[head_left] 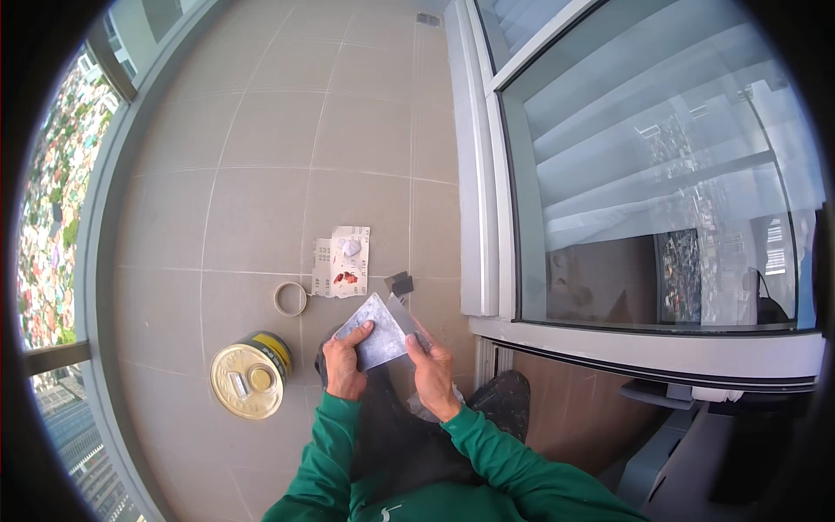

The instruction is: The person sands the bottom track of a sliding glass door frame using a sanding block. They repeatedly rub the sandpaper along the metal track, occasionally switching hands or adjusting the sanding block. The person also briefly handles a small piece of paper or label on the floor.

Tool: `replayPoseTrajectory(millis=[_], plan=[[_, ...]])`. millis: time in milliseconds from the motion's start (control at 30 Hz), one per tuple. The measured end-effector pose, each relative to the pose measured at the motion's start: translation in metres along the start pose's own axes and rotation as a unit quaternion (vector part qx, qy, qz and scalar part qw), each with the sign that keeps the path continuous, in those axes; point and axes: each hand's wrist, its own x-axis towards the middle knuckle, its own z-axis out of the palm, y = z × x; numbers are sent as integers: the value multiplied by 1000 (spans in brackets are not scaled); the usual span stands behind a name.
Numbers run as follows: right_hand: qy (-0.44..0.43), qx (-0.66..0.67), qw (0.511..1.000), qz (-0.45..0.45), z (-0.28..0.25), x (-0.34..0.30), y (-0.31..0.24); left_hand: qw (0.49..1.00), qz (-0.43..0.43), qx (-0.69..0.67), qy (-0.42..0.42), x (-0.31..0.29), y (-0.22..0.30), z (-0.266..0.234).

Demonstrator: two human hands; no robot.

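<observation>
My left hand (344, 372) grips a flat, pale grey square plate (379, 333) with a mottled surface, its thumb lying on top. In my right hand (433, 376) is a thin, darker grey plate (404, 315), tilted, one edge against or very near the pale plate. Whether the two touch is hard to tell. Just beyond them on the floor lies a beige printed paper sheet (357, 238) bearing a white lump (350, 248) and a red smear (346, 278). Small dark grey pieces (400, 284) lie to the right of the sheet.
On the tiled floor at left stand a large metal can (248, 383) with a gold lid and a roll of tape (290, 298). A railing (103, 261) bounds the left side. A framed glass door (644, 200) closes off the right. Some clear plastic (421, 407) lies by my legs.
</observation>
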Motion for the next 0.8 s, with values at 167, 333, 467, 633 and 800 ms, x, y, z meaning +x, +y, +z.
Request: replayPoseTrajectory(millis=[167,333,467,633,800], plan=[[-39,-117,990,-66,-26,-28,-15,997,39,52,-36,-27,10,12],[-76,-298,939,-154,-60,-59,-10,997,60,24,-42,-44,13,22],[0,-348,935,-65,-115,-49,21,994,86,24,-58,-38,17,5],[118,-369,890,238,-212,4,140,995,76,31,-56,-38,31,-18],[-4,-513,798,317,-196,-14,232,994,75,79,-20,-46,31,-40]])
